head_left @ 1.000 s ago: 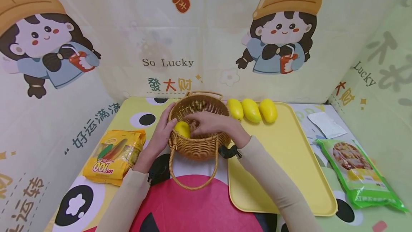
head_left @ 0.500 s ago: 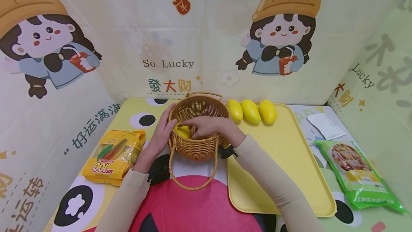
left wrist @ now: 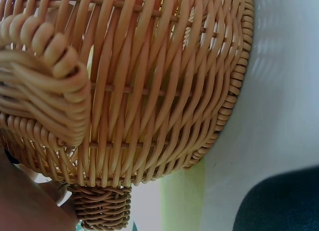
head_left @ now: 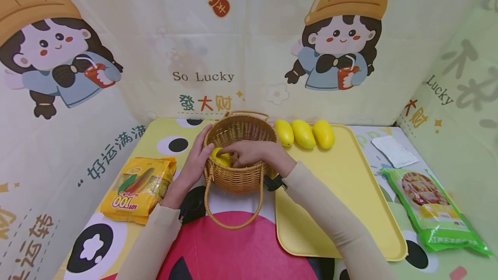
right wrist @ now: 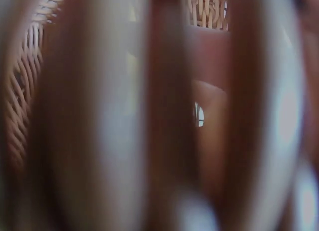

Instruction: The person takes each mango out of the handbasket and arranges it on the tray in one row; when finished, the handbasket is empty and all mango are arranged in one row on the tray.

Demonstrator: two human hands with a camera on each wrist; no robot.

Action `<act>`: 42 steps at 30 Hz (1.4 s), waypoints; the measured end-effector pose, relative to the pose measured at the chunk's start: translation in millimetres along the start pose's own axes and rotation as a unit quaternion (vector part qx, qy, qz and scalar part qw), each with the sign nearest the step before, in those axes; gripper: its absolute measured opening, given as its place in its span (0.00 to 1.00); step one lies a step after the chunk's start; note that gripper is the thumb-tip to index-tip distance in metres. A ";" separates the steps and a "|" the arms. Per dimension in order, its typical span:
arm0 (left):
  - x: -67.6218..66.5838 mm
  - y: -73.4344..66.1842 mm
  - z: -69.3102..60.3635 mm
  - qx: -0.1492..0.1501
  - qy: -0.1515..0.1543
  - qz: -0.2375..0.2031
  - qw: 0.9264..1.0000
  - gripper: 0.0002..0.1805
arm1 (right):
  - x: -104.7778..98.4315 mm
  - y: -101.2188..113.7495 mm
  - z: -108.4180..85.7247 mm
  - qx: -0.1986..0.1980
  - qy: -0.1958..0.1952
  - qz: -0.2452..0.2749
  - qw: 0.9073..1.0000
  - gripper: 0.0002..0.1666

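Note:
A wicker basket [head_left: 237, 180] stands at the middle of the table, its near handle folded down. My left hand [head_left: 196, 157] grips its left rim, the thumb over the edge; the left wrist view shows the woven outer wall close up. Inside the basket lies a yellow mango [head_left: 221, 157]. My right hand [head_left: 250, 152] reaches into the basket with the index finger over the top of this mango and the thumb side by its right. The lower fingers are hidden, and blurred basket strands fill the right wrist view.
Three mangoes [head_left: 303, 134] lie in a row at the far end of a yellow tray [head_left: 334, 211]. An orange snack bag [head_left: 138, 189] is at the left. At the right are a green food package [head_left: 433, 211] and a white packet [head_left: 394, 151]. Patterned cloth walls stand around the table.
My right hand has moved slightly down in the basket, and its index finger has come over the mango. The left hand stays on the rim.

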State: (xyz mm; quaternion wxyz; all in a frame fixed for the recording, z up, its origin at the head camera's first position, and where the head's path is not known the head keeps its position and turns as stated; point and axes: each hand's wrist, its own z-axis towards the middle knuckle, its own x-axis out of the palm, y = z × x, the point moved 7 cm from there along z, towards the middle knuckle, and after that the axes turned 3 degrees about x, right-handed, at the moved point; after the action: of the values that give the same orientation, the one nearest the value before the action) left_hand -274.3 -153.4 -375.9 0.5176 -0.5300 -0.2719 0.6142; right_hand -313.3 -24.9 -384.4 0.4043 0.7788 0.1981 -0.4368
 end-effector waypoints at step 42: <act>1.5 -1.9 0.7 0.006 0.001 -0.012 1.000 0.32 | -1.3 -1.7 -3.8 0.008 -0.012 0.019 1.000 0.23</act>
State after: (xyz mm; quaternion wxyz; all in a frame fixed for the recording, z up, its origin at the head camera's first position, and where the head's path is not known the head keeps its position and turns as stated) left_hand -274.2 -151.2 -374.6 0.5283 -0.5238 -0.2742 0.6094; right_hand -313.1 -20.8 -383.0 0.4088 0.7802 0.1752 -0.4398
